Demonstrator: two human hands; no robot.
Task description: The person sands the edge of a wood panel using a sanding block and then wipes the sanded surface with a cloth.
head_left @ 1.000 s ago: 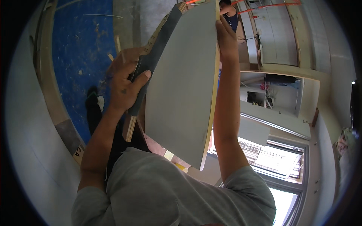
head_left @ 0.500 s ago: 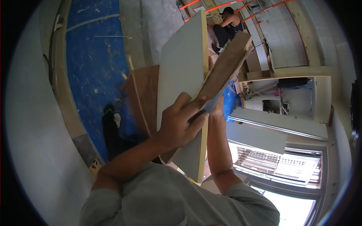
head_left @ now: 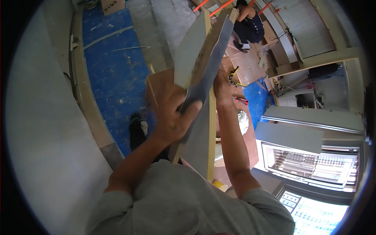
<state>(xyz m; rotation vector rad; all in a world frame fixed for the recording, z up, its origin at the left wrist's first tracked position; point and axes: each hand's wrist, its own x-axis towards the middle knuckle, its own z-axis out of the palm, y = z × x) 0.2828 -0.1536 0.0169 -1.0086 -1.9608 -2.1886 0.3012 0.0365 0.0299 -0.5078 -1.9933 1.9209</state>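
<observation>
My left hand [head_left: 172, 113], blurred by motion, is closed round a long wooden strip [head_left: 197, 68]. A dark grey sheet [head_left: 219, 51], which looks like sandpaper, covers the strip's broad face. The strip slants away from my body, lying along the top of a pale panel [head_left: 192, 43] with a yellowish edge [head_left: 212, 149]. The panel stands on edge in front of me. My right hand [head_left: 222, 84] is against the panel's right side, just beside that edge. Its fingers are mostly hidden behind the strip and the panel.
A brown board [head_left: 158, 84] lies beneath the panel. To the right are a red-handled tool [head_left: 240, 100] and a yellow-and-black tool [head_left: 234, 76]. Another person [head_left: 250, 23] crouches at the far right. Blue sheeting [head_left: 113, 82] covers the floor at left. A window [head_left: 313, 168] is at lower right.
The strip has swung more upright and turned, so its grey face now shows instead of its brown wood. My left hand has moved with it. The whole view has shifted.
</observation>
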